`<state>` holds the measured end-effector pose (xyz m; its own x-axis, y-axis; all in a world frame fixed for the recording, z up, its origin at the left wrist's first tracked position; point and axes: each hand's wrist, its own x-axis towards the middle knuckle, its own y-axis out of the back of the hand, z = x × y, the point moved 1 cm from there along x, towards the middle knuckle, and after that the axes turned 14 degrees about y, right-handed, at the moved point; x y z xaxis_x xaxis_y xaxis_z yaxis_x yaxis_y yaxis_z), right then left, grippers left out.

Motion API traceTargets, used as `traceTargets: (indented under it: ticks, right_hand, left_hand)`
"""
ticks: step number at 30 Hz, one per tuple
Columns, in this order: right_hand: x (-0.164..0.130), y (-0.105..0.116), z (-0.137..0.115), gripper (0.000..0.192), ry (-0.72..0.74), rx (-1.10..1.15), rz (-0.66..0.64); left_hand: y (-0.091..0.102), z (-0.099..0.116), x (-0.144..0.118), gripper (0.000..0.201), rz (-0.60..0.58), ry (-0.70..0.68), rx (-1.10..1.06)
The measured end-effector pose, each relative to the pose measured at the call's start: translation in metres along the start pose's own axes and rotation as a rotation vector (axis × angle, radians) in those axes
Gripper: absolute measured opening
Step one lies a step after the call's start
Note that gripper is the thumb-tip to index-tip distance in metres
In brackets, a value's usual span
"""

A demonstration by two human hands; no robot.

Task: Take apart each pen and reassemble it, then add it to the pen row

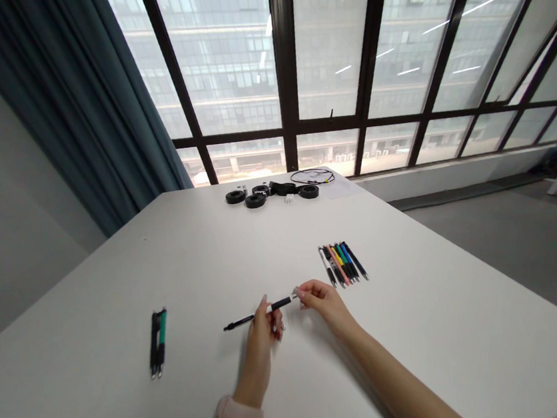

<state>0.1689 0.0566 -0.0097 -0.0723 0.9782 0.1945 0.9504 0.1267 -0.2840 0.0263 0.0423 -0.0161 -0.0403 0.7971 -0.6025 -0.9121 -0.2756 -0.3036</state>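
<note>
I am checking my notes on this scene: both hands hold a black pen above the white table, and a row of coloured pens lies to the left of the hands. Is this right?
Not quite. The head view shows both hands, left and right, on the black pen above the white table, but the row of coloured pens lies to their right. Only two pens lie on the left.
</note>
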Motion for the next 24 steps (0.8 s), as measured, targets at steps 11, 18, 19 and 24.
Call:
traceTargets:
  ticks: [11,18,19,24]
  right_hand:
    - [-0.001,0.0,0.006,0.038,0.008,0.035,-0.025]
    - [-0.002,0.0,0.003,0.038,0.002,0.033,-0.046]
    - [-0.002,0.0,0.001,0.038,0.0,0.029,-0.044]
    - [-0.003,-0.001,-0.004,0.038,-0.01,0.026,-0.06]
  left_hand:
    - [0.002,-0.003,0.001,0.054,-0.009,-0.003,-0.024]
    - [0.005,-0.004,0.002,0.054,-0.042,-0.002,-0.023]
    - [0.005,-0.005,0.002,0.055,-0.045,-0.006,-0.025]
    - [0.007,-0.005,0.004,0.06,-0.054,0.023,-0.004]
